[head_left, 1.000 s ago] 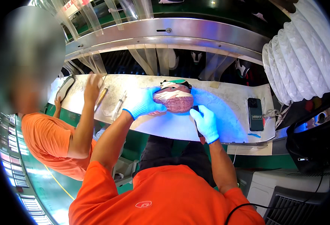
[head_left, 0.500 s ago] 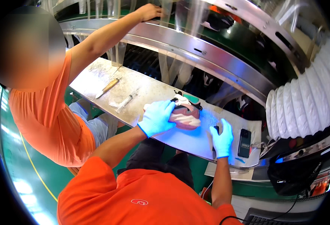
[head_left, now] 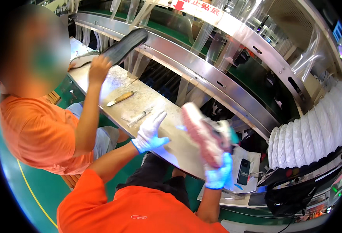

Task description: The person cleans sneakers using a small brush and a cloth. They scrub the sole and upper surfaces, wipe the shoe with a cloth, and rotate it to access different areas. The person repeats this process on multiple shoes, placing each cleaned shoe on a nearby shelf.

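My right hand [head_left: 220, 173], in a light glove, is closed around one end of a pink and white sneaker [head_left: 205, 134]. The sneaker is raised off the bench and tilted, its sole side facing left, and it is smeared by motion. To its left, my left hand [head_left: 151, 134] hovers over the front edge of the bench with fingers stretched and nothing in them. Near that hand lie a syringe [head_left: 141, 116] and a knife with a wooden handle [head_left: 121, 98].
On the narrow workbench [head_left: 174, 145], a black phone [head_left: 243, 172] lies at the right. A white corrugated hose [head_left: 311, 128] and a black bag [head_left: 289, 194] are beyond it. At left, a co-worker [head_left: 42, 132] holds up a dark shoe sole [head_left: 128, 44]. A metal-railed conveyor [head_left: 202, 73] runs behind.
The sneaker has passed from my left hand to my right and been lifted and turned. My left hand is now empty. The co-worker's arm has come back from the conveyor, holding a sole.
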The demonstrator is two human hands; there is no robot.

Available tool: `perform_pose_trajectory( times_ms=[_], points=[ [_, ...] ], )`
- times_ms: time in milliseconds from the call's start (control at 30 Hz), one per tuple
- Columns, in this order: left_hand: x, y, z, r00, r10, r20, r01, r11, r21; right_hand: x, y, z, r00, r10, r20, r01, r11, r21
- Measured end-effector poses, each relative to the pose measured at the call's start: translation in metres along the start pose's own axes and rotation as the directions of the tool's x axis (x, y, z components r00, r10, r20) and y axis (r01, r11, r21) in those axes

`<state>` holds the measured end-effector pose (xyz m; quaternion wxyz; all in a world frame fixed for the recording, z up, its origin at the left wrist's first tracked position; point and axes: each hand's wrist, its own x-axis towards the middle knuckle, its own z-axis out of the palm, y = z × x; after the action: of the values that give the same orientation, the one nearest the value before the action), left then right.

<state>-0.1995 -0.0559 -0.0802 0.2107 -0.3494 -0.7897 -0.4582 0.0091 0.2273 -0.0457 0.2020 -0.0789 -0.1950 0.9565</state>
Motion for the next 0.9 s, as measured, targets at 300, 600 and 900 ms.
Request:
perform_pose_trajectory(
  times_ms=[300, 600, 900],
  points=[
    [-0.008, -0.016, 0.005, 0.938, -0.193, 0.288, 0.118, 0.959, 0.258, 0.175, -0.167, 0.323, 0.241, -0.708, 0.664, 0.645, -0.394, -0.655],
    [0.005, -0.010, 0.023, 0.916, -0.282, 0.284, 0.238, 0.954, 0.181, 0.307, -0.140, 0.330, -0.054, 0.064, 0.996, 0.452, -0.888, 0.082],
    [0.139, -0.008, 0.208, 0.975, -0.043, 0.220, 0.017, 0.993, 0.119, 0.364, -0.083, 0.244, 0.619, 0.084, 0.781, 0.638, -0.634, -0.438]
  ],
)
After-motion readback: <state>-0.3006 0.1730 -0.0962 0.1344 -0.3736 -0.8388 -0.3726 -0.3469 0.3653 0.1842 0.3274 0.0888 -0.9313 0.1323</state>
